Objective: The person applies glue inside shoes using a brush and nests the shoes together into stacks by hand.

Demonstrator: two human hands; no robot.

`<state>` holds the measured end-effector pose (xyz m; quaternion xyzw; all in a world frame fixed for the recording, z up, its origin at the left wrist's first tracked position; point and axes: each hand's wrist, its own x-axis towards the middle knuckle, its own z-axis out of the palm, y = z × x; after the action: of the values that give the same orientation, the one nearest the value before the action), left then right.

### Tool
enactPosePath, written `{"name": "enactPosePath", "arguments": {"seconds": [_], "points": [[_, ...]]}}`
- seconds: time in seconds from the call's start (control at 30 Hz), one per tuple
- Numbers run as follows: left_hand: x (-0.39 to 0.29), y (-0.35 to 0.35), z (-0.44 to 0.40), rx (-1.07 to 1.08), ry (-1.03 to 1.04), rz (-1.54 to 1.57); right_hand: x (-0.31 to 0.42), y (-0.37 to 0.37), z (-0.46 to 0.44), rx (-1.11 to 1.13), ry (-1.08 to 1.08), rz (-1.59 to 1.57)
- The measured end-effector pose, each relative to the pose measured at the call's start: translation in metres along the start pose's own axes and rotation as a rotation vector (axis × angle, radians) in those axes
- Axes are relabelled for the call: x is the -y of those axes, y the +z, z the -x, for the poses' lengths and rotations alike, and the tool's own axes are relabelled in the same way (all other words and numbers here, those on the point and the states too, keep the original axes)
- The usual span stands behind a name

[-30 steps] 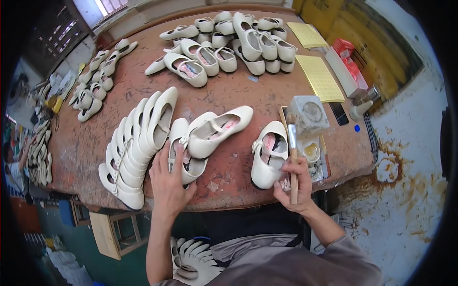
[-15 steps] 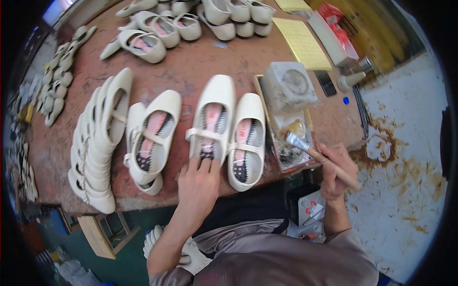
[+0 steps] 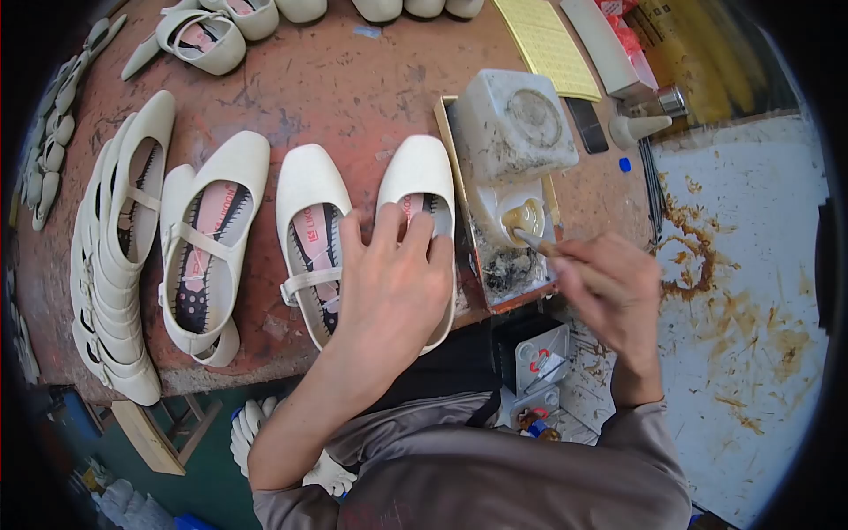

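Two white strap shoes stand side by side near the table's front edge, a left one [image 3: 305, 181] and a right one [image 3: 417, 163]. Over both of them lies my left hand [image 3: 393, 287], fingers spread and bent down towards the right shoe; whether it grips anything is hidden. My right hand [image 3: 618, 287] is closed on a brush [image 3: 579, 269], whose tip is at the yellowish glue [image 3: 523, 221] in a tray [image 3: 449, 150]. A smeared whitish block-shaped container [image 3: 512, 124] sits in the same tray. Left of the two shoes is another pair [image 3: 216, 234], one shoe overlapping the other.
A nested row of white shoes [image 3: 128, 230] is at the left. More shoes [image 3: 208, 44] lie at the back. A yellow sheet [image 3: 552, 49], a phone [image 3: 586, 125], a white box [image 3: 609, 49] and a blue cap [image 3: 625, 164] lie to the right.
The overlapping shoes were parted, and two now stand side by side. My left hand moved right over them. The brush tip went to the glue. The view shifted right and closer.
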<state>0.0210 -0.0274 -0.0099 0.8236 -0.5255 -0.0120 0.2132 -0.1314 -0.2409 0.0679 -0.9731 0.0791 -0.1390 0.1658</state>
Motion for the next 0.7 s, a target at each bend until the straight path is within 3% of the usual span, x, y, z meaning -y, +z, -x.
{"name": "enactPosePath", "arguments": {"seconds": [0.07, 0.17, 0.3, 0.43, 0.53, 0.63, 0.7], "points": [[0.003, 0.004, 0.001, -0.107, 0.018, 0.129, 0.003, -0.011, 0.002, -0.056, 0.173, -0.04], [0.004, 0.011, 0.008, -0.105, -0.071, 0.049, 0.001, -0.01, -0.002, -0.004, -0.088, 0.105], [0.005, 0.017, 0.018, -0.099, -0.146, 0.057, 0.013, -0.015, -0.003, -0.063, -0.009, 0.139], [-0.003, 0.018, 0.023, -0.233, -0.325, 0.144, 0.016, -0.016, -0.004, 0.022, -0.218, 0.114], [-0.006, 0.01, 0.027, -0.095, -0.416, 0.045, 0.015, -0.017, -0.005, 0.053, -0.075, 0.13], [-0.006, 0.01, 0.028, -0.144, -0.328, -0.041, 0.011, -0.015, -0.005, -0.001, -0.27, 0.073], [-0.008, 0.001, 0.029, -0.129, -0.341, -0.14, 0.013, -0.016, -0.003, 0.069, -0.207, 0.073]]}}
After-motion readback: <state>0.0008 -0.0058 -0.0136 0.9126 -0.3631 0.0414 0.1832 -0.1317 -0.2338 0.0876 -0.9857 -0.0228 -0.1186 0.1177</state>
